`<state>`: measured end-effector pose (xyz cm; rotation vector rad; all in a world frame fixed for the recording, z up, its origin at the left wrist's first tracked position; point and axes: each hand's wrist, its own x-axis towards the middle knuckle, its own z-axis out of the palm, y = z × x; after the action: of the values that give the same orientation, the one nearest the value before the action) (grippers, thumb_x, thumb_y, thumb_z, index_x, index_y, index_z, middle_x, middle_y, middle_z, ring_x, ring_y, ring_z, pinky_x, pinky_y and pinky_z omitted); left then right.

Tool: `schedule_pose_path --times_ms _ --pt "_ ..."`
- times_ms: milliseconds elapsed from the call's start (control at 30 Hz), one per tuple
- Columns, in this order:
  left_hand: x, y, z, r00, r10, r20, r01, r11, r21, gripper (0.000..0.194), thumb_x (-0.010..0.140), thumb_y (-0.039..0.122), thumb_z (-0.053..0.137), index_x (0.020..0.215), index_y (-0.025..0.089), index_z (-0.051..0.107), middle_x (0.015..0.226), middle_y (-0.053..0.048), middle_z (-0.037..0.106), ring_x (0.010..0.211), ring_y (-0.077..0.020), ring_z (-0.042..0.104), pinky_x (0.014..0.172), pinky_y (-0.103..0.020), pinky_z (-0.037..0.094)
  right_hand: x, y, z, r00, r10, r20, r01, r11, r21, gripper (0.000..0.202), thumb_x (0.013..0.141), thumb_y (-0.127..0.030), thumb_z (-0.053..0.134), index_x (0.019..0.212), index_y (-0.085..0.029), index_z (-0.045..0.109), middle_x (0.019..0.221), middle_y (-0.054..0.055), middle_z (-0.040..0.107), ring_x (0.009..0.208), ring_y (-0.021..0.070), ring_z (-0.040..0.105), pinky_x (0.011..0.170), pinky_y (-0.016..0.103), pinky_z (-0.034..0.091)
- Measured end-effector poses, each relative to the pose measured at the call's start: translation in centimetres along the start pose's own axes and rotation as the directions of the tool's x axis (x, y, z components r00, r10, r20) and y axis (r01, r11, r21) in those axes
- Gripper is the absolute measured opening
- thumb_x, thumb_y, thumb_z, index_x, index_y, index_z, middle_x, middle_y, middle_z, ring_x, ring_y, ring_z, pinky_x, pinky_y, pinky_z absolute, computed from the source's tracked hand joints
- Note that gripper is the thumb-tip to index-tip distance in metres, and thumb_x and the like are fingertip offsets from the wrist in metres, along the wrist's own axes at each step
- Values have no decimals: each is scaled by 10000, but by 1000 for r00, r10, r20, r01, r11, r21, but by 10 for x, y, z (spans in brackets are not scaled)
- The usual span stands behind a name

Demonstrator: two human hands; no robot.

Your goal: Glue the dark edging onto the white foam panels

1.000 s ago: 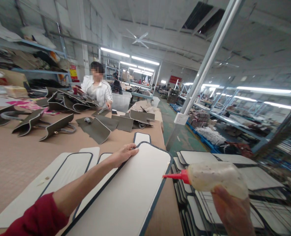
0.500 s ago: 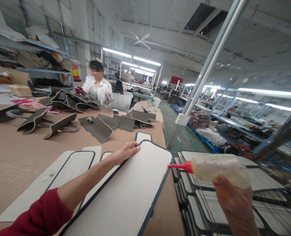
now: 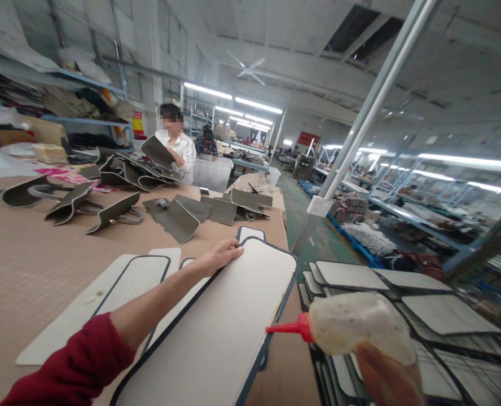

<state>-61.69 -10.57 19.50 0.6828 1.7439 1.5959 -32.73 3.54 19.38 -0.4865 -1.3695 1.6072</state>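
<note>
A long white panel with a dark blue edge (image 3: 208, 316) lies slanted in front of me. My left hand (image 3: 223, 255) grips its upper left edge, fingers on top. At the lower right, my right hand (image 3: 388, 372) is wrapped round a translucent glue bottle (image 3: 360, 324). The bottle's red nozzle (image 3: 290, 327) touches the panel's right edge, about midway down. A thin glossy line runs along that edge above the nozzle tip. Under and left of the panel lie other white panels (image 3: 127, 282) on the brown table (image 3: 34, 270).
Stacked white panels with dark edges (image 3: 352, 275) stand on the right. Olive-grey bag pieces (image 3: 183, 223) lie across the table's far side. Behind them a person in a white jacket (image 3: 185, 149) holds a grey piece. A metal post (image 3: 352, 135) rises beyond the table's right edge.
My right hand has moved the bottle down and left, its nozzle sliding lower along the panel's edge. My left hand keeps its grip. The person behind has raised a grey piece.
</note>
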Motion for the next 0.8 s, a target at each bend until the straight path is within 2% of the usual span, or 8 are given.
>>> schedule_pose_path --times_ms 67,200,367,500,633,733,800 --pt "0 -1 -1 1000 8 7 -8 1000 -1 412 623 477 769 797 182 541 637 33 585 562 -135 525 529 -252 387 -1 -1 1 1000 1 -2 -1 1000 7 528 602 -308 879 1088 -249 680 883 56 737 788 256 717 678 344 609" --pt "1 -2 -3 999 36 21 -36 999 -4 413 632 485 756 813 176 552 662 28 589 574 -133 526 534 -250 383 6 2 -7 996 -93 6 93 996 -3 638 575 -263 881 1174 -231 661 864 69 742 770 272 723 715 378 613" --pt "4 -2 -6 999 36 6 -36 999 3 339 676 434 736 811 176 562 659 28 585 578 -137 528 537 -255 385 3 15 -22 997 -4 71 6 999 -38 707 621 -255 848 1284 -225 606 903 93 744 764 290 722 688 387 618" --pt "8 -1 -6 999 17 -27 -18 1000 -5 275 712 382 729 779 182 552 643 31 584 586 -139 542 536 -251 397 -3 17 -28 989 50 141 -37 995 -92 720 614 -271 848 1290 -235 603 864 81 747 715 292 718 637 372 619" --pt "13 -1 -7 1000 27 -13 -27 999 -19 270 729 362 742 750 186 539 610 45 570 548 -122 528 524 -240 395 -11 10 -26 991 106 84 -92 984 -156 686 606 -301 860 1249 -244 629 939 78 750 787 291 722 672 347 618" --pt "20 -3 -9 1000 28 -11 -28 999 -32 267 736 343 754 747 185 538 611 48 578 544 -116 536 523 -231 402 -18 7 -21 995 80 55 -70 984 -165 652 598 -333 865 1209 -254 650 931 62 752 782 282 720 688 347 620" --pt "24 -4 -9 999 18 -33 -19 999 -30 252 743 323 755 756 180 549 614 48 583 543 -111 540 519 -224 403 -22 7 -19 998 29 60 -18 985 -173 638 639 -360 839 1237 -275 634 961 54 751 797 284 718 700 364 623"
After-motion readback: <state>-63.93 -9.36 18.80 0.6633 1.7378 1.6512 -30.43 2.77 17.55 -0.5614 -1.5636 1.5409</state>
